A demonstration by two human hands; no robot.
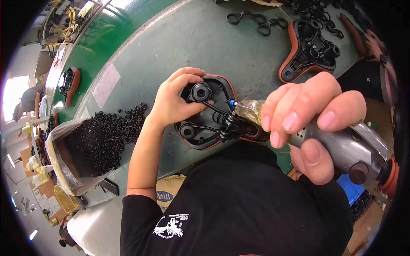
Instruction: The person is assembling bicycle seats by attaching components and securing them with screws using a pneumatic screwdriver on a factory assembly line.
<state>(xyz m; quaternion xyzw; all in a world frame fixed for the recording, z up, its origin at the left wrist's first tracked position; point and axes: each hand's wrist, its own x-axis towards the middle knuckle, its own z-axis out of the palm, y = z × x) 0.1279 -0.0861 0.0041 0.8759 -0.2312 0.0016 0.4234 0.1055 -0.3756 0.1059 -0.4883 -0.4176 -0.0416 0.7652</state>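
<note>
An upside-down bicycle saddle, black beneath with a brown edge, lies on the table close to my body. My left hand grips its far left side, the fingers around a round black rubber bumper and the thumb reaching inward. Wrapped in my right hand is a grey power screwdriver with an orange hose fitting at its back end. Its blue-collared bit points left, over the saddle's underside near the metal rails and clamp. Whether the bit touches a screw I cannot make out.
A plastic-lined box of small black parts stands at left, with some spilled beside it. Another upturned saddle and black ring-shaped parts lie at far right, near another person's hand. One more saddle rests on the green strip.
</note>
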